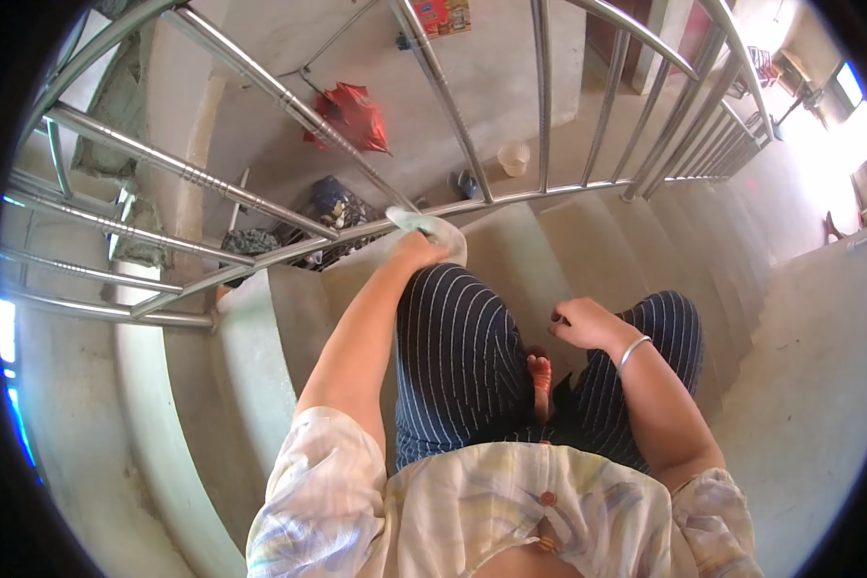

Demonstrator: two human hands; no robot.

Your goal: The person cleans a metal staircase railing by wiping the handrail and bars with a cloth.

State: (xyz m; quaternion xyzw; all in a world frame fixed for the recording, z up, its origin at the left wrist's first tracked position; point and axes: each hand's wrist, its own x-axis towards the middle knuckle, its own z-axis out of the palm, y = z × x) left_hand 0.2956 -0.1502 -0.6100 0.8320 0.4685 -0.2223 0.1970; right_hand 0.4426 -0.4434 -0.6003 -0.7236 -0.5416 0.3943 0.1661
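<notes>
My left hand is closed on a whitish cloth, pressed down near the foot of the metal railing, just past my left knee. Part of the cloth sticks out beyond the fingers towards the lower rail. Between my knees, my right hand hangs above the stairs with its fingers loosely bent and a bangle on the wrist. I see nothing in it. Dark striped trousers cover my legs, and one bare foot shows between them.
The steps curve down to the right along the railing, with a plain wall on that side. Beyond the bars are a red umbrella-like item, a pale basket and a dark heap of belongings.
</notes>
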